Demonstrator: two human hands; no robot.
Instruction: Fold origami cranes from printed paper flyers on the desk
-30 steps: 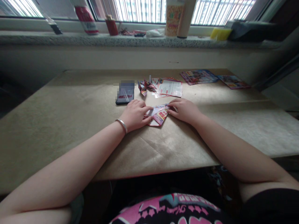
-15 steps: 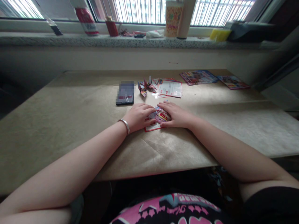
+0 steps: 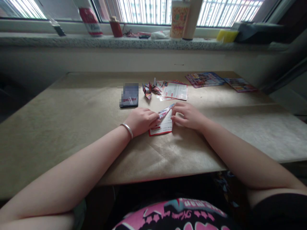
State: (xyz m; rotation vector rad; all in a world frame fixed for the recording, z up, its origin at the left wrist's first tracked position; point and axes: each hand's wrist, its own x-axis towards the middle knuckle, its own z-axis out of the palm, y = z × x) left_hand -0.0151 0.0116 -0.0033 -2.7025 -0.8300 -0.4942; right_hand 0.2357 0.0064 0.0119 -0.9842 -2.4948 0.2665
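Observation:
A small printed paper sheet [image 3: 165, 126], white with a red border, lies on the table in front of me. Its upper left part is folded over in a slanting flap that shows a colourful print. My left hand [image 3: 143, 122], with a silver bangle at the wrist, grips the sheet's left side, fingers together on the fold. At the right edge, my right hand [image 3: 186, 116] has its fingers curled, the fingertips on the paper near its upper corner. Just beyond the hands are crumpled or folded colourful paper pieces [image 3: 153, 88] and a stack of printed sheets [image 3: 175, 91].
A dark phone-like device [image 3: 129, 95] lies beyond my left hand. Glossy leaflets [image 3: 205, 79] are at the far right of the table [image 3: 72, 111]. On the windowsill [image 3: 134, 43] stand a red can [image 3: 90, 22], a patterned cup [image 3: 178, 20] and a yellow object [image 3: 226, 35].
The right hand has lifted off the flattened flap and shifted slightly right, its fingers now curled at the paper's edge. The flap has opened partly, baring printed white paper. The left hand stays nearly in place.

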